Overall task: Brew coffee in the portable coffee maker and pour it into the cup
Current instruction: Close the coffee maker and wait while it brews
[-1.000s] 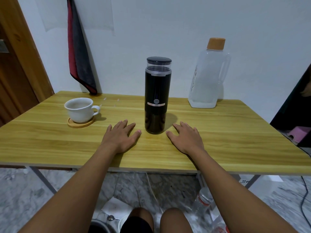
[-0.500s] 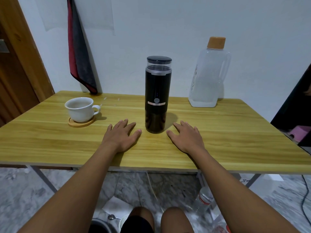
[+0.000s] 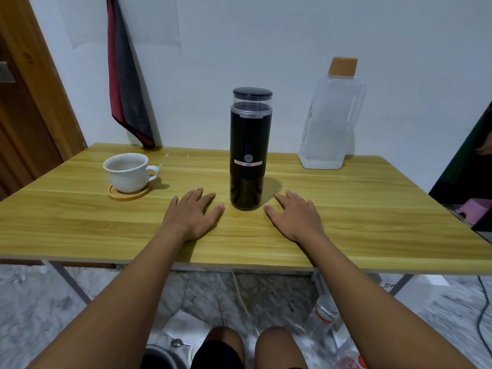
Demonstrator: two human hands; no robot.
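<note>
A tall black cylindrical portable coffee maker [image 3: 251,149] with a clear top section and dark lid stands upright on the yellow wood-grain table [image 3: 372,209]. Just left of its base the left hand [image 3: 192,215] lies flat, fingers spread, holding nothing; just right of it the right hand [image 3: 294,215] lies the same way. Well left of the coffee maker a white ceramic cup [image 3: 128,172] sits on a round wooden coaster [image 3: 129,192]. Behind and right of it stands a clear plastic jug with a tan cap [image 3: 331,121].
</note>
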